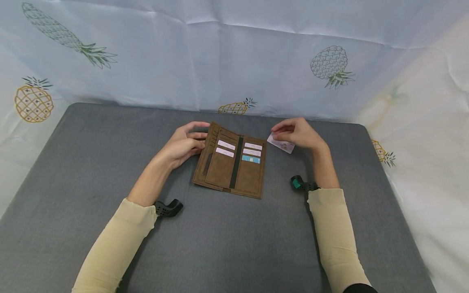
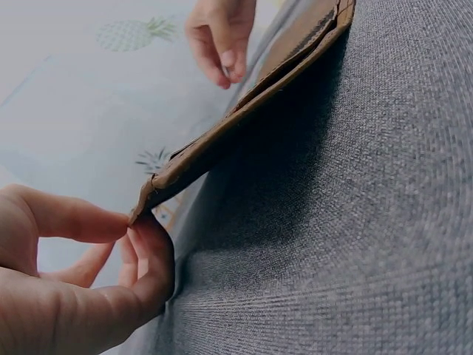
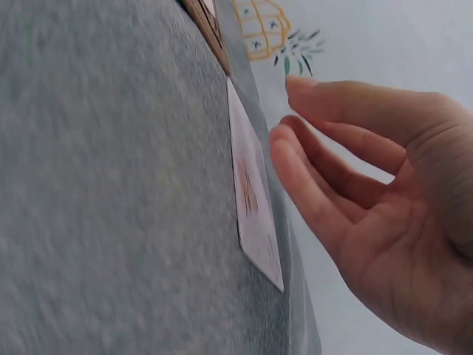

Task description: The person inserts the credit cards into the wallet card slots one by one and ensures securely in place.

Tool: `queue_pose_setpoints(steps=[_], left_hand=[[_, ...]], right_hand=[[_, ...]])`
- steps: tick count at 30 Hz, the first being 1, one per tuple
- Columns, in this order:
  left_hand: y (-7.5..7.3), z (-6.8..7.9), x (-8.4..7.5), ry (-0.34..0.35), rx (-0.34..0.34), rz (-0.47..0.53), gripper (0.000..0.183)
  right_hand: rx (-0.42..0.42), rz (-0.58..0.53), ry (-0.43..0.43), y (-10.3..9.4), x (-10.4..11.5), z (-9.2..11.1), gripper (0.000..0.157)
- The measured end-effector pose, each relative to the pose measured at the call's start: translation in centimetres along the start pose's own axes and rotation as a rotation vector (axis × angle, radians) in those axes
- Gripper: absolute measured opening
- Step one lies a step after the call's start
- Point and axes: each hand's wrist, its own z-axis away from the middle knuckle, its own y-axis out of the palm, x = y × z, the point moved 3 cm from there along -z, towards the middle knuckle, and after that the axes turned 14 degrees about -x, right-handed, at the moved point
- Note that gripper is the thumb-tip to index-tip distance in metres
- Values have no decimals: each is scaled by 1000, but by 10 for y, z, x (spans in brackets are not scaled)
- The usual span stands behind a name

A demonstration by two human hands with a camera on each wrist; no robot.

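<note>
A brown wallet point(image 1: 247, 179) lies spread open on the grey table, a dark band down its middle. Pale card edges point(image 1: 225, 152) show in its left slots; pale ones and a blue card point(image 1: 251, 159) sit in the right slots. My left hand point(image 1: 179, 145) pinches the wallet's left edge between thumb and fingers, and the left wrist view shows that side point(image 2: 214, 144) tilted up off the table. Beside the wallet's upper right corner, a pinkish card point(image 3: 251, 192) lies flat on the table. Just above it hovers my right hand point(image 3: 399, 185), thumb and fingertips apart, holding nothing.
The grey cloth-covered table point(image 1: 234, 244) spreads around the wallet. Behind it hangs a white curtain point(image 1: 165, 61) printed with pineapples. Each wrist carries a black band mount point(image 1: 169, 208), and both sleeves are beige.
</note>
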Motion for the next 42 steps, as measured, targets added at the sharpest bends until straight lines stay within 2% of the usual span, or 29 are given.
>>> queue_pose_setpoints(steps=[10,17,25,37,42], left_hand=[[0,1,-1,-2,1,-1,71],[0,1,-1,4,5,3,71],[0,1,-1,5,6,2,71],[0,2,-1,6,6,-1,70],[0,1,0,13,10,5,70]], right_hand=[[-47,91,17,-8,-10,-2,33],[-57,164,45,-3,-10,-4,42],[-54,275,25,3,-4,-6,46],[7,143,49,0,-3,-3,45],[-2,68,74,-3,-1,-3,42]])
